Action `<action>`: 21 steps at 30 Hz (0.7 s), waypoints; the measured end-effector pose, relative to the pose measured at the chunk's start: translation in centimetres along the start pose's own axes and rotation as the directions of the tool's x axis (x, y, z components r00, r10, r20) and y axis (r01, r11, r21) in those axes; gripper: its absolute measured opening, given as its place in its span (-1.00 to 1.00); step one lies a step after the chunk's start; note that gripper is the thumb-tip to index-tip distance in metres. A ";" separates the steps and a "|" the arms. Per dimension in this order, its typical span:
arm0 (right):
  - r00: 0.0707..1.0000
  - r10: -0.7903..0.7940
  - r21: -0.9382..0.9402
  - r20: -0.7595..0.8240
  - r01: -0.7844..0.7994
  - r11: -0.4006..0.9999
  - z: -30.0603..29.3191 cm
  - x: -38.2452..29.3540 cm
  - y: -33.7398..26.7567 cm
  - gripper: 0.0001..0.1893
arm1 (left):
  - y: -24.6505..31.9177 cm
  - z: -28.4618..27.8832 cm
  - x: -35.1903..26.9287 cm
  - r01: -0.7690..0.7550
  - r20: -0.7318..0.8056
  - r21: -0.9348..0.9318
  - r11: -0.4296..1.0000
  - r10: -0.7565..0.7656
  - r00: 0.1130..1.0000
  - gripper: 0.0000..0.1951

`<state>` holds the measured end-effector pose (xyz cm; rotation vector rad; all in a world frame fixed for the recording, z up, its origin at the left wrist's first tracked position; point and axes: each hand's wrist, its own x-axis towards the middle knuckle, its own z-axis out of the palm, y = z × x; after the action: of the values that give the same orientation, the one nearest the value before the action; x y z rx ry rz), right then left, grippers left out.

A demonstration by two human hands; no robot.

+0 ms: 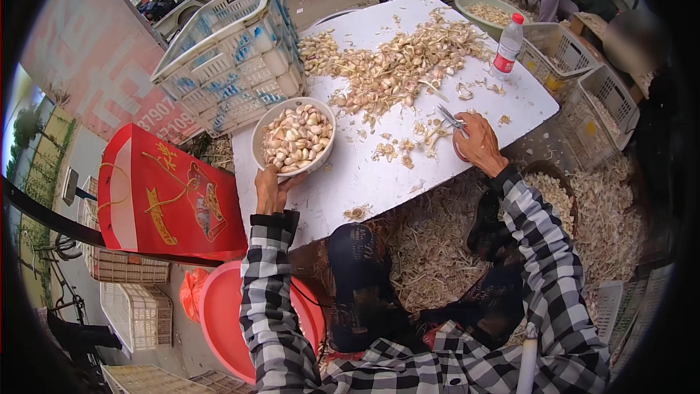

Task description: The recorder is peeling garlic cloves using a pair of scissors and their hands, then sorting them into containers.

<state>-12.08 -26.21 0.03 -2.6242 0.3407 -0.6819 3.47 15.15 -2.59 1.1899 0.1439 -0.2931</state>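
Observation:
My left hand point(270, 189) grips the near rim and underside of a white bowl point(256, 134) at the left of a white tabletop point(339, 202). Garlic cloves point(298, 139), peeling skins still on, heap the bowl. In my right hand point(482, 141) is a pair of metal shears point(449, 116) with reddish handles, its blades pointing up and left. Just left of the blades lie cut garlic stems and root ends point(432, 134). Beyond both hands spreads a large pile of loose garlic cloves, skins and stalks point(394, 74).
Stacked plastic crates point(235, 71) flank the table's left side, near a red gift bag point(169, 197) and a red tub point(219, 306). A plastic bottle point(507, 46) stands at the right. More crates point(596, 115) and a basket of cloves point(552, 197) sit beyond. Other people sit opposite.

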 end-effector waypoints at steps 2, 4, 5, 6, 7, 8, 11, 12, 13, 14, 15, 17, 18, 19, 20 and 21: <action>0.999 -0.042 0.032 0.019 0.041 0.999 -0.4 -0.2 -1.1 -0.68 | 0.3 0.2 -1.9 0.008 -0.026 0.013 1.000 -0.008 1.000 -0.58; 0.998 -0.040 0.073 0.048 0.036 0.997 -0.5 -0.2 -2.3 -0.67 | 1.0 -0.5 -4.3 -0.015 -0.032 0.042 0.999 0.017 0.999 -0.56; 0.997 -0.042 0.094 0.057 0.037 0.995 -0.5 -0.2 -2.5 -0.67 | 1.4 -0.7 -5.2 0.020 -0.038 0.032 0.999 -0.019 0.999 -0.55; 0.997 -0.059 0.123 0.055 0.051 0.991 -0.1 -0.3 -2.8 -0.67 | 1.7 -1.4 -6.2 -0.007 0.015 0.025 1.000 0.007 1.000 -0.54; 0.997 -0.066 0.138 0.047 0.059 0.989 -0.3 -0.4 -3.0 -0.66 | 2.1 -1.3 -7.4 -0.029 0.082 0.011 1.000 0.028 0.996 -0.53; 0.994 -0.042 0.087 0.102 0.033 0.996 -0.5 -0.4 -3.3 -0.63 | 2.6 -1.3 -8.8 -0.016 0.068 0.022 1.000 0.014 0.998 -0.53; 0.983 -0.080 0.300 0.167 0.027 0.954 -0.7 -0.7 -6.1 -0.66 | 4.5 -2.5 -11.7 0.071 0.079 0.036 0.997 -0.074 0.994 -0.59; 0.975 -0.077 0.364 0.209 -0.004 0.931 -1.0 -1.1 -7.9 -0.68 | 5.5 -2.4 -13.2 0.063 0.077 0.063 0.996 -0.068 0.995 -0.59; 0.968 -0.073 0.423 0.241 -0.037 0.906 -1.6 -1.5 -9.8 -0.69 | 6.3 -2.3 -14.3 0.050 0.086 0.091 0.995 -0.058 0.995 -0.60; 0.958 -0.107 0.385 0.267 -0.004 0.923 -2.1 -1.9 -11.3 -0.68 | 6.7 -2.8 -15.1 0.041 0.095 0.061 0.997 -0.047 0.994 -0.59; 0.929 -0.112 0.487 0.352 -0.080 0.870 -2.3 -2.6 -13.0 -0.65 | 7.2 -2.8 -16.0 0.061 0.091 0.064 0.996 -0.066 0.994 -0.56; 0.846 -0.186 0.700 0.500 -0.268 0.662 -2.8 -3.9 -16.1 -0.46 | 7.8 -2.5 -17.5 0.062 0.040 0.110 0.992 -0.067 0.997 -0.52; 0.789 -0.193 0.715 0.584 -0.387 0.582 -3.7 -4.5 -17.0 -0.30 | 8.0 -1.7 -17.8 0.087 0.066 0.109 0.990 -0.095 0.993 -0.52; 0.742 -0.224 0.715 0.632 -0.447 0.537 -4.2 -5.0 -17.6 -0.15 | 8.2 -0.8 -18.2 0.117 0.096 0.117 0.986 -0.128 0.987 -0.51; 0.679 -0.276 0.705 0.681 -0.504 0.500 -5.3 -5.3 -17.7 -0.12 | 8.2 0.7 -18.4 0.109 0.115 0.112 0.988 -0.122 0.986 -0.54; 0.702 -0.284 0.742 0.653 -0.520 0.422 -5.9 -6.3 -17.4 -0.08 | 7.7 2.5 -18.1 0.116 0.162 0.113 0.987 -0.134 0.978 -0.57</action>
<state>-18.15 -10.57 9.85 -1.5123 -0.0906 0.2703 -11.60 18.12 9.93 1.2551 0.0563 -0.5158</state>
